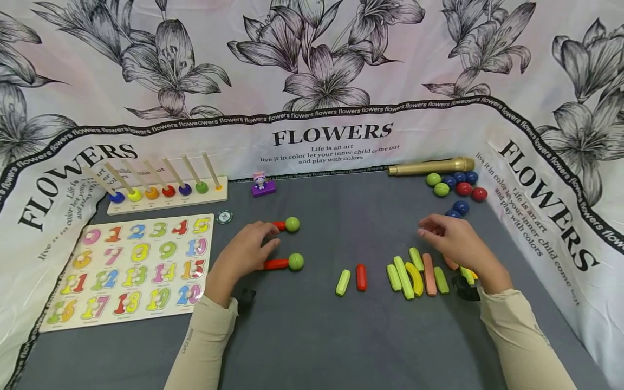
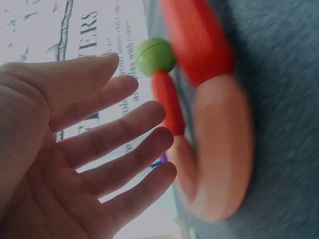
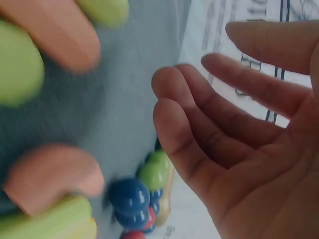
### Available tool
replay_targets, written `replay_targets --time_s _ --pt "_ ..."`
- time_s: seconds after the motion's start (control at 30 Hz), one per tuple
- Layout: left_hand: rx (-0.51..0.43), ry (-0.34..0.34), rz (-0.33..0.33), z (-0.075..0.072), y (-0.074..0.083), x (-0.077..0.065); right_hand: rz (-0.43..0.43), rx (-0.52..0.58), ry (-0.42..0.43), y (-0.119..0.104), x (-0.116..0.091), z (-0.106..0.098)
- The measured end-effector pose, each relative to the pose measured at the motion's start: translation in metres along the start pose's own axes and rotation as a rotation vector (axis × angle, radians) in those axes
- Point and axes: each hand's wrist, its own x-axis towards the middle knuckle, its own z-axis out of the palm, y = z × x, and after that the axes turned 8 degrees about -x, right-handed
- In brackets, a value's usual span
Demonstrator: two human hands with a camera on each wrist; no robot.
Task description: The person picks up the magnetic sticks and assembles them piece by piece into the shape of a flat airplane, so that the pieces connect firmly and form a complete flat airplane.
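Note:
My left hand hovers over the left middle of the table with its fingers spread and nothing in them. Beside it lie two red sticks, each with a green ball at its right end. The left wrist view shows a U-shaped peach piece joining them, mostly hidden by the hand in the head view. My right hand is held above the right group, fingers relaxed, nothing gripped. Near it are a peach stick, several yellow-green sticks and a curved yellow piece. A short curved peach piece lies below that hand.
A number board lies at left, with a peg stand behind. A purple block, a poker chip, several coloured balls and a gold microphone-like stick lie further back. A red stick is mid-table.

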Motion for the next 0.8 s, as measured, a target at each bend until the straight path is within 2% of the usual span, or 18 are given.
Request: replay_targets --time_s 0.17,0.33,0.5,0.67,0.8 --pt "0.016 0.026 0.005 0.005 -0.004 0.002 -0.077 0.03 -0.033 -0.023 -0.002 0.018" --pt "0.093 0.018 0.004 0.001 -0.001 0.017 -0.149 0.044 -0.068 -0.044 -0.002 0.034" --pt "0.208 -0.051 -0.02 -0.004 0.001 0.037 -0.23 0.049 -0.106 -0.065 -0.001 0.05" --pt "0.215 -0.151 -0.081 -0.006 0.0 0.049 -0.335 0.008 -0.108 -0.083 0.0 0.065" --pt "0.206 -0.181 -0.097 -0.007 -0.001 0.052 -0.349 -0.034 -0.126 -0.092 0.0 0.073"
